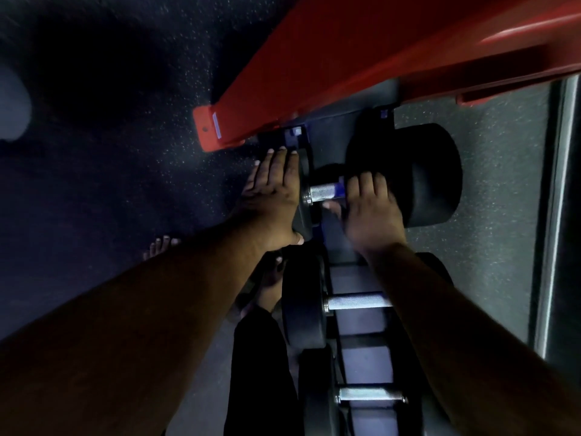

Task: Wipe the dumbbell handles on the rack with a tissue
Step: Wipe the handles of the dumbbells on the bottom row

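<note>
Nearest the camera, two bare forearms reach forward over a dumbbell rack (pixel 364 363) that runs away from the viewer. At the near end of the rack lies a dumbbell with a knurled metal handle (pixel 371 396), and just beyond it a second dumbbell whose handle (pixel 355 300) shows between its black left head (pixel 303 302) and the right forearm crossing over it. To the left of the rack, on the dark speckled floor (pixel 125 152), a bare foot (pixel 272 278) and a dark trouser leg (pixel 257 366) are in view, with toes of the other foot (pixel 160 243) showing above the left forearm.

Farther along, at the far end of the rack, sits the third dumbbell (pixel 430 174). The left hand (pixel 270 196) lies flat with straight fingers against the outer face of its left head, thumb hooked under the lower edge. The right hand (pixel 371 206) wraps its curled fingers over the right part of the handle (pixel 323 191), beside the large right head; a scrap of blue peeks out at its fingertips, possibly the tissue, though the dim, blurred view does not settle it. The bare part of that handle shows between the two hands.

Beyond the rack, a red metal beam (pixel 314 67) slants across the top, its end plate near the left hand's fingertips.
</note>
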Available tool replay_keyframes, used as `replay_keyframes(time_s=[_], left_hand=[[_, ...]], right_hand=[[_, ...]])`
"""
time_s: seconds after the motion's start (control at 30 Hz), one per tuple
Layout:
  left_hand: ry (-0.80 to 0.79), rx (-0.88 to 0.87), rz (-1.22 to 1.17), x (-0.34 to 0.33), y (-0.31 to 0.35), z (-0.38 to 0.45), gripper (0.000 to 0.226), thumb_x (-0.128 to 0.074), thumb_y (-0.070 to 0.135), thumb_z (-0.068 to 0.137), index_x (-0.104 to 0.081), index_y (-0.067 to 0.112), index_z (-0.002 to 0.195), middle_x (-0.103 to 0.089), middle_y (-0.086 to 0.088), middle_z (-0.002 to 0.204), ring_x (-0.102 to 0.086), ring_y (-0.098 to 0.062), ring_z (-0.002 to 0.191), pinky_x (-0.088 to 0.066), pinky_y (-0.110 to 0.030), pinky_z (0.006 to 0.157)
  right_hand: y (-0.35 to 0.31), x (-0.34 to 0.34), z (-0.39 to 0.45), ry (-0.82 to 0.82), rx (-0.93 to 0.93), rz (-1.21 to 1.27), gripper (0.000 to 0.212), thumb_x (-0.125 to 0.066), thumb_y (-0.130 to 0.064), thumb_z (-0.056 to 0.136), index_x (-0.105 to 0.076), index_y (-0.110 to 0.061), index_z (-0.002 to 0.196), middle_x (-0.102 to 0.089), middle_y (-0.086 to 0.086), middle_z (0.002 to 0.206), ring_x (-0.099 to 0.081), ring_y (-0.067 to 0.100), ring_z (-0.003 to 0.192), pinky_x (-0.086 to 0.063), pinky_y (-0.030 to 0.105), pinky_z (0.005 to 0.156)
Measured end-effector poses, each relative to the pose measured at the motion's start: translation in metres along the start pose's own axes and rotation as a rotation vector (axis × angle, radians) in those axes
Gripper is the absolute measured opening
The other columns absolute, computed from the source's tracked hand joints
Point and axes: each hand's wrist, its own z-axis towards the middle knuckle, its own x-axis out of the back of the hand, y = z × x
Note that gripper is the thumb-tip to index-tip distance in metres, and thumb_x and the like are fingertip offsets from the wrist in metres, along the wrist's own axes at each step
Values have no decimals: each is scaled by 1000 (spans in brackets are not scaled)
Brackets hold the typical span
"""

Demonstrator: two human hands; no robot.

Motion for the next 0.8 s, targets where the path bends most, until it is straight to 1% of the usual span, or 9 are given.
replay_keyframes(time_s=[0.07,0.13,0.27,0.4,0.57,0.63,0.7,0.73,0.8], left_hand=[[-6,-1,15,1,2,0,154,-87,63,59,17,4,156,16,-16,166,13,-31,155,5,-44,126],[-13,-2,16,2,3,1,154,-87,63,59,17,3,156,16,-17,166,13,-31,155,5,-44,126],[-15,4,2,2,1,1,155,-88,62,59,17,4,156,17,-16,166,13,-31,155,6,-43,126],[-22,2,12,2,2,0,154,-87,62,59,17,4,156,17,-16,166,14,-31,155,7,-43,126],[-9,3,17,2,3,0,155,-88,62,57,16,4,157,15,-17,167,12,-31,155,5,-44,126],[1,2,17,2,3,1,155,-88,62,57,14,4,157,13,-16,167,12,-31,155,4,-44,126],[0,-2,5,2,3,0,154,-89,62,57,13,5,157,13,-15,167,11,-30,155,4,-44,126],[7,2,4,2,2,0,154,-89,61,57,13,5,157,13,-15,167,11,-30,155,3,-44,126],[10,0,7,2,3,-1,154,-90,61,56,12,5,158,11,-15,167,10,-30,155,2,-45,126]], right_hand=[[-1,20,24,-139,53,8,61,-28,-50,100,-59,0,116,-62,24,113,-57,40,104,-48,42,82],[2,23,30,-177,116,11,49,-43,-45,99,-56,-5,123,-60,20,119,-54,38,110,-43,42,92],[-16,6,4,-75,246,32,61,-53,-13,86,-44,-3,146,-48,22,146,-44,40,135,-27,50,119],[-33,-4,-3,60,249,156,61,-32,-11,83,-53,0,139,-54,19,143,-48,37,135,-35,49,115],[-39,-30,-35,176,233,308,58,-36,-11,88,-50,-3,144,-49,16,149,-43,32,141,-32,48,117],[-43,-32,-52,155,-90,700,52,-39,-5,91,-56,-10,140,-61,9,136,-57,18,125,-41,36,109],[-50,-17,-50,197,-723,1370,36,-47,0,95,-69,-11,122,-72,4,94,-62,3,80,-50,26,78],[-51,-8,-41,212,-992,1769,29,-48,2,96,-73,-11,107,-69,2,76,-60,5,65,-51,28,66],[-47,6,-22,255,-1243,2338,29,-47,0,97,-67,-16,82,-64,3,67,-63,16,64,-54,33,61]])
